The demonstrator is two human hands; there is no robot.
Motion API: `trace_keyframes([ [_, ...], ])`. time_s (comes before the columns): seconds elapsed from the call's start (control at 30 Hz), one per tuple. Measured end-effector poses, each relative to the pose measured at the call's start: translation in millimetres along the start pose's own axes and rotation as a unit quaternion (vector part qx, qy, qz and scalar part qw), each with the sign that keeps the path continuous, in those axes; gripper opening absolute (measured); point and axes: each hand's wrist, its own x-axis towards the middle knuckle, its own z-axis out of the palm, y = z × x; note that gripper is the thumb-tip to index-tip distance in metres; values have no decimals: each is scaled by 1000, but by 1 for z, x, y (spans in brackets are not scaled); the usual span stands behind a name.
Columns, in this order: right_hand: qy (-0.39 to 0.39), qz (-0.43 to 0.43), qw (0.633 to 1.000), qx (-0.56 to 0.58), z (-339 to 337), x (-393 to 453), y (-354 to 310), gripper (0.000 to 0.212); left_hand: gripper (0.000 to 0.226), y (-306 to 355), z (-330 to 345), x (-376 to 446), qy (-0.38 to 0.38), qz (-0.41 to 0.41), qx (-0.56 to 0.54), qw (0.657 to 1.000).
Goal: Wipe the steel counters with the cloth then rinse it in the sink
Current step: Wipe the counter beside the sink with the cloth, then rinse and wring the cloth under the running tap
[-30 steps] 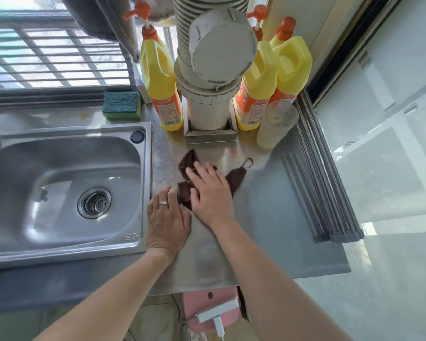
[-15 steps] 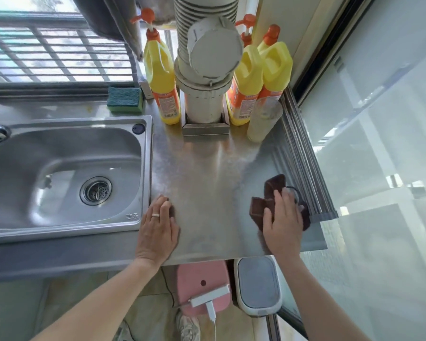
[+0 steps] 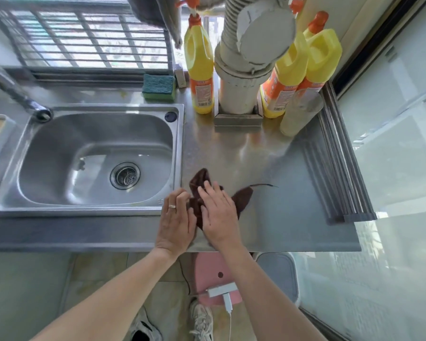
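Note:
A dark brown cloth [image 3: 241, 199] lies flat on the steel counter [image 3: 280, 217], just right of the sink [image 3: 59, 153]. My right hand [image 3: 218, 214] presses flat on the cloth with fingers spread, covering its middle. My left hand [image 3: 176, 221], with a ring on it, rests flat on the counter beside the sink's front right corner and touches the cloth's left edge. A thin loop of the cloth trails to the right.
Three yellow detergent bottles [image 3: 199, 62] and a white ribbed pipe [image 3: 239, 77] stand at the back, with a clear bottle [image 3: 298, 114] and a green sponge [image 3: 159, 86]. A rolled grey rack [image 3: 340, 168] lies along the right edge. The tap [image 3: 22, 99] hangs over the sink's left corner.
My right hand has swept the cloth from the counter's right front edge back to the left, up to my left hand by the sink. My left hand has barely moved.

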Motion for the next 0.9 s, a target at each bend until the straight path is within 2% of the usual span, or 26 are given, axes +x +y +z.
trace_keyframes([
  [0.03, 18, 10, 999, 36, 4, -2, -6, 46, 24, -7, -9, -5, 1, 1, 6, 1000],
  [0.1, 68, 81, 983, 151, 2, -6, -27, 36, 26, -27, -30, -13, 11, -6, 19, 1000],
  [0.17, 112, 160, 943, 269, -4, 0, -59, 30, 28, -52, -53, -15, 19, -31, 35, 999],
  [0.27, 137, 246, 878, 387, -8, 27, -118, 33, 29, -93, -90, -7, 15, -87, 56, 995],
  [0.33, 124, 301, 818, 474, -4, 59, -155, 24, 28, -122, -113, 4, 15, -129, 56, 990],
  [0.4, 72, 367, 733, 568, 6, 95, -185, 20, 24, -154, -134, 19, 10, -182, 38, 982],
  [0.43, 42, 389, 699, 598, 16, 112, -197, 26, 18, -172, -143, 28, 6, -219, 27, 975],
  [0.5, 0, 427, 659, 619, 39, 141, -219, 46, 10, -210, -159, 47, -2, -291, 7, 957],
  [0.57, -10, 449, 658, 605, 71, 164, -235, 57, 9, -244, -173, 70, -1, -322, -8, 947],
  [0.67, 1, 444, 681, 583, 97, 192, -266, 32, 15, -288, -185, 106, 19, -343, -36, 939],
  [0.73, 1, 444, 687, 576, 113, 209, -278, 19, 22, -313, -187, 132, 17, -372, -96, 923],
  [0.83, 2, 430, 713, 554, 133, 231, -287, 21, 32, -337, -186, 173, 4, -436, -268, 859],
  [0.9, 3, 412, 731, 543, 139, 241, -291, 19, 38, -339, -186, 199, 27, -467, -399, 789],
])
